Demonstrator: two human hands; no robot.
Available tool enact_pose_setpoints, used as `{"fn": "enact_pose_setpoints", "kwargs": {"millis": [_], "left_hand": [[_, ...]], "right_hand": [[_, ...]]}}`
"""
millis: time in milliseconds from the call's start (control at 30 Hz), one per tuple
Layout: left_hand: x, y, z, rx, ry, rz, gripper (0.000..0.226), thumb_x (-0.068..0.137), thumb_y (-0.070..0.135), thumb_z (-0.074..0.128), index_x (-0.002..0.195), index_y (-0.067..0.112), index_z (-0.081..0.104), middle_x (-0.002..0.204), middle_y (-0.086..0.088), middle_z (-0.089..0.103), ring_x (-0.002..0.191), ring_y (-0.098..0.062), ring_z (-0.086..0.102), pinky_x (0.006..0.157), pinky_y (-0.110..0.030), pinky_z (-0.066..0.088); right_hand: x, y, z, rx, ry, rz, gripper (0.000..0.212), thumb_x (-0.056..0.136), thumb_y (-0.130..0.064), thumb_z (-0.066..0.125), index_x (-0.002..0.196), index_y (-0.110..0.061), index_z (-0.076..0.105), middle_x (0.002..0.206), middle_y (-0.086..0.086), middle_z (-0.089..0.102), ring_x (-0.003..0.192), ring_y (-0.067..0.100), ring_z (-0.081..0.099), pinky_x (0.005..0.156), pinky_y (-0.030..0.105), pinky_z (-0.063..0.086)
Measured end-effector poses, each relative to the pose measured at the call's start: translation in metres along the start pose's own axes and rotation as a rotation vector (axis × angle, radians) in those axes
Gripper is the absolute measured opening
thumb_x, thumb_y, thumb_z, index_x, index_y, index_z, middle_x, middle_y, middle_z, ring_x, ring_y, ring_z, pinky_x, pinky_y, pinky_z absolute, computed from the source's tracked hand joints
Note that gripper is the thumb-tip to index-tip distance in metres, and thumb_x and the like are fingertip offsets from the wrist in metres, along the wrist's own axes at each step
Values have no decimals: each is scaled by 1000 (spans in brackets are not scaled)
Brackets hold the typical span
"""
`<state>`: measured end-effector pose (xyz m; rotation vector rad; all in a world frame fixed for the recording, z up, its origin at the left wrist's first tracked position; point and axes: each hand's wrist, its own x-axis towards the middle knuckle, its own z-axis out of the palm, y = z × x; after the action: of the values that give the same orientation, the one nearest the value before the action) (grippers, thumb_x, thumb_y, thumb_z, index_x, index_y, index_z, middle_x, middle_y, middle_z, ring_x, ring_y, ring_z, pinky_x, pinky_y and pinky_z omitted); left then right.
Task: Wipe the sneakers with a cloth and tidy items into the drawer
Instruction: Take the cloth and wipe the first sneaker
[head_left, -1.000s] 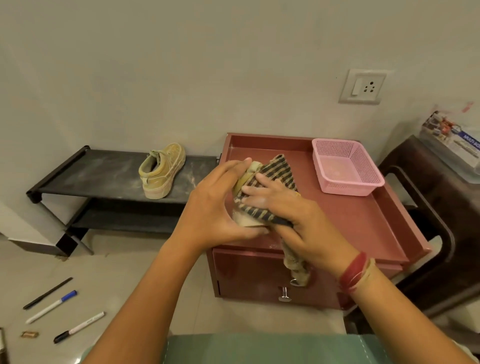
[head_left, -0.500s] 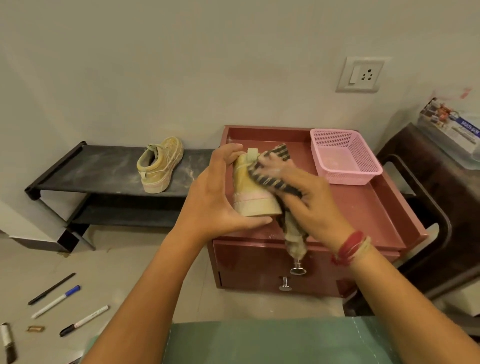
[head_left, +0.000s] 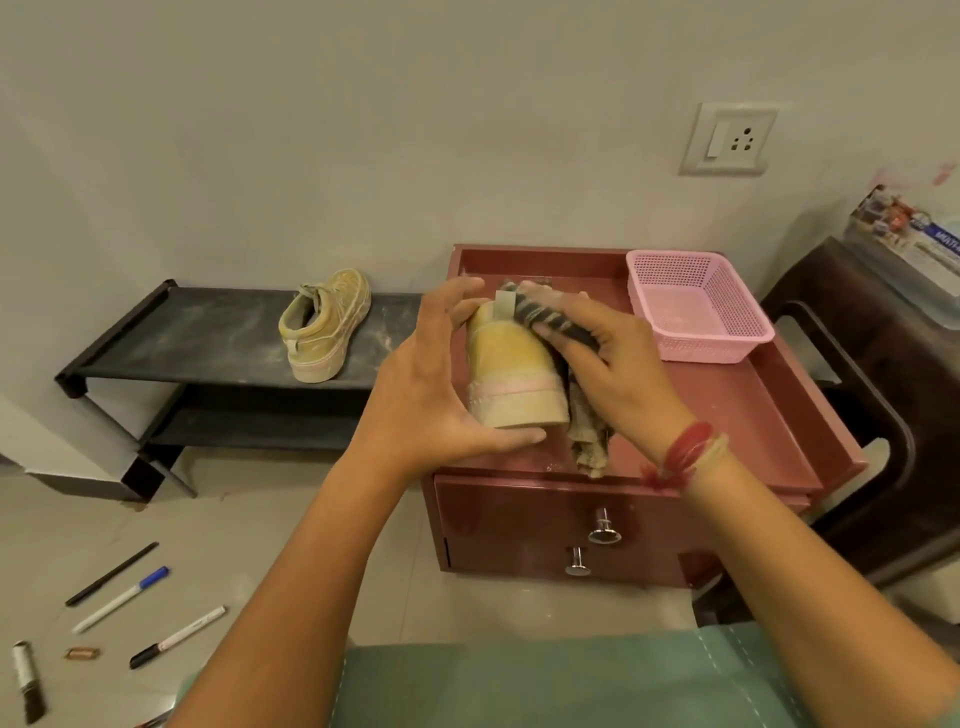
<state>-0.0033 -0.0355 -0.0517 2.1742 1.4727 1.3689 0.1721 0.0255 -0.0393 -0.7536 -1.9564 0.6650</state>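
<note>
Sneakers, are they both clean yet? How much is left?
Nothing looks finished. The left hand holds one sneaker over the cabinet while the right hand rubs it with the cloth. The other sneaker waits dusty on the rack. Pens lie on the floor, and both drawers are shut.

You face a plain off-white wall (head_left: 311, 130) with a white switch-and-socket plate (head_left: 730, 139) at its upper right. Below you lies a pale floor (head_left: 260, 545). A low black two-tier shoe rack (head_left: 208, 343) stands against the wall on your left, just beside a maroon drawer cabinet (head_left: 519, 519) with two metal knobs (head_left: 604, 530). Dark brown furniture (head_left: 857, 364) stands at the cabinet's right.
</note>
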Motion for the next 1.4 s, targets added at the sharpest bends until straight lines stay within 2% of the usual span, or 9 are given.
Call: {"fn": "enact_pose_setpoints", "kwargs": {"millis": [100,267,367,633,800,1067,1200,1300,1400], "left_hand": [[-2,-5,-1,-30,-10,4,108,51,50,87,135,23,25,129,4,53,121,-9,54,94,-41,51],[0,-6,-7,82,24,27,92,53,58,83,124,22,37,115,10,52,107,-12,58,85,-40,52],[-1,-11,-10,139,-5,64,86,57,58,81,124,19,44,116,3,58,104,-15,59,83,-41,52],[-5,-14,-19,190,-45,39,80,61,60,77,124,18,55,122,5,58,116,-7,52,96,-24,45],[-5,-16,-25,167,-47,-59,89,58,60,78,134,22,50,132,3,55,125,-12,48,102,-37,44],[-13,-28,-38,142,-102,-176,101,58,50,81,145,28,34,138,9,44,120,17,33,96,2,23],[-17,-33,-42,171,-116,-228,115,52,68,75,149,28,28,137,16,37,124,7,33,101,-9,26],[-18,-37,-45,173,-137,-267,114,53,60,82,149,30,27,139,17,35,126,3,34,104,-23,32],[-20,-34,-43,192,-186,-244,112,55,45,89,147,26,29,139,12,38,121,5,33,98,-5,26]], "right_hand": [[-19,-2,9,-44,-167,-171,39,87,-10,49,123,-24,56,129,-12,55,133,7,41,116,36,26],[-4,8,8,60,1,36,33,89,-15,55,120,-24,60,124,-6,62,123,8,53,108,48,36],[-21,1,15,46,-142,-93,35,90,-11,55,123,-24,57,129,-10,57,132,8,42,114,34,30],[-26,11,16,152,-40,33,31,89,-8,57,119,-13,62,119,-6,64,117,6,57,101,22,42],[-15,20,18,104,33,129,29,89,-14,57,117,-20,63,112,-16,65,107,-3,59,95,28,46],[-15,17,30,-31,3,81,31,87,-12,56,115,-22,65,114,-16,61,109,1,56,109,40,36],[-27,-4,45,-47,-225,-105,40,87,-4,49,123,-20,60,129,-12,54,129,6,45,115,22,22],[-9,11,40,-40,-132,74,32,90,-7,55,119,-16,64,119,-11,59,116,8,55,101,13,38],[-6,11,39,-39,-93,109,31,90,-9,57,118,-22,64,115,-13,61,110,2,56,102,25,41]]}}
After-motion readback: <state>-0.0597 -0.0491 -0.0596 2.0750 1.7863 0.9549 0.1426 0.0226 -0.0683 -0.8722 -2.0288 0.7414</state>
